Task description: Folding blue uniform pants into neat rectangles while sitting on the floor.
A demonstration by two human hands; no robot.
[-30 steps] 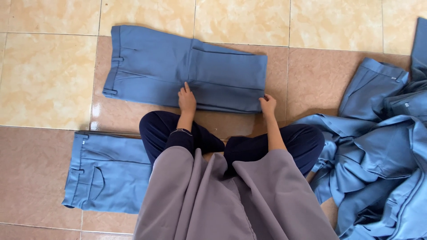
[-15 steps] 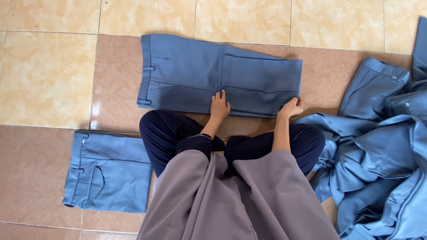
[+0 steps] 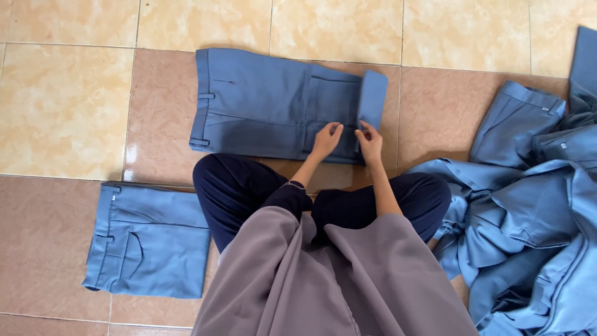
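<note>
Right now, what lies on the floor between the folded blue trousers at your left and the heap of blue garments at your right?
In the head view, your own crossed legs in dark trousers sit between the folded trousers and the heap.

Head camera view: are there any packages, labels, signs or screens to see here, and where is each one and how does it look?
No packages, signs or screens are in view.
Small pale tag: on the grey-blue trousers in the heap at the right, a tiny light patch; too small to tell more.
Second pale tag: on the waistband of another pair in that heap, equally tiny.
</note>
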